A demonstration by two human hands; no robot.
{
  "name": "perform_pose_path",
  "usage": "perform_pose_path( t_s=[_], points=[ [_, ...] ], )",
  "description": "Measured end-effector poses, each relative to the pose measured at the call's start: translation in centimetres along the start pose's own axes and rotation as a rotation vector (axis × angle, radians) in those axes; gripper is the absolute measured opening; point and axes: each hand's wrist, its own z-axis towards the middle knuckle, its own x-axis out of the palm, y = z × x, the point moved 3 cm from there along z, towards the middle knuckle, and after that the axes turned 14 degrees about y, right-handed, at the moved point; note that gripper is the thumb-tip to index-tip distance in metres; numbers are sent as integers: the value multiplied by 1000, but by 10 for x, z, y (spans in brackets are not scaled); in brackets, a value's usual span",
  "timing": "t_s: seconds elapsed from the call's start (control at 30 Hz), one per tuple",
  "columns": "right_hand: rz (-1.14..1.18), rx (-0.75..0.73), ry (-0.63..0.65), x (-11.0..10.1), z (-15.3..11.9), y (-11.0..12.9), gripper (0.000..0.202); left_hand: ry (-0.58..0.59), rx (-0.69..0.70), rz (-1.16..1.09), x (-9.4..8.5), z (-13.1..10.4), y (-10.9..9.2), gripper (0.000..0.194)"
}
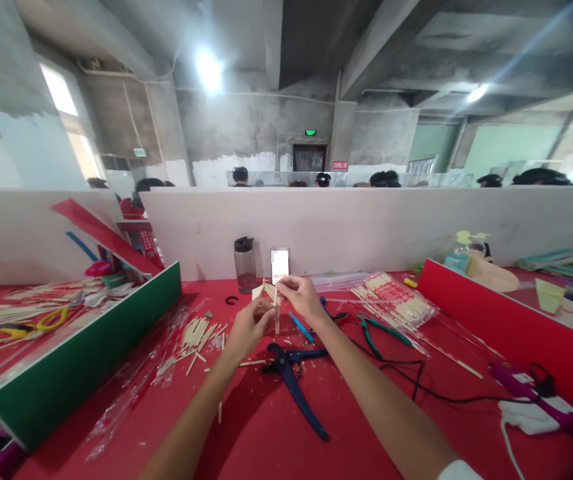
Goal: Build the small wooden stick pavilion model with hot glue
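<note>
Over the middle of the red table, my right hand (302, 299) pinches a thin wooden stick (277, 319) that stands upright. My left hand (252, 324) is beside it, its fingers curled in at the stick; whether they grip it is partly hidden. Just behind my fingers is a small pale wooden piece (257, 292) with slanting sticks, half covered by my hands. Dark blue cutters (296, 387) lie on the table between my forearms. A light blue pen-like tool (301, 327) lies close to my right wrist, and short cut sticks (197, 337) are heaped left of my left hand.
A dark bottle (245, 265) and a lit phone (280, 265) stand at the back partition (356, 227). Bundled sticks (396, 300), green-handled pliers (386, 333) and a black cable (446, 398) lie right. Green (96, 353) and red (516, 327) dividers edge the space. People's heads show beyond.
</note>
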Motion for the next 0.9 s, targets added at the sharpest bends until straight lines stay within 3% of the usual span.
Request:
perform_pose_path(
  t_s=[0.17, 0.4, 0.67, 0.8, 0.9],
  points=[
    [3, -1, -12, -5, -2, 2, 27, 127, -42, -168, 13, 5, 7, 30],
    [-19, 7, 64, 1, -2, 2, 29, 71, -62, -281, 19, 5, 6, 45],
    [-13, 18, 100, 2, -2, 1, 28, 32, -31, -248, 16, 5, 8, 41],
    [-177, 86, 42, -24, -1, -5, 28, -3, -54, -235, 7, 6, 9, 41],
    [-584, 249, 3, -60, -8, -19, 23, -82, -41, -208, -4, 4, 7, 37]
  ],
)
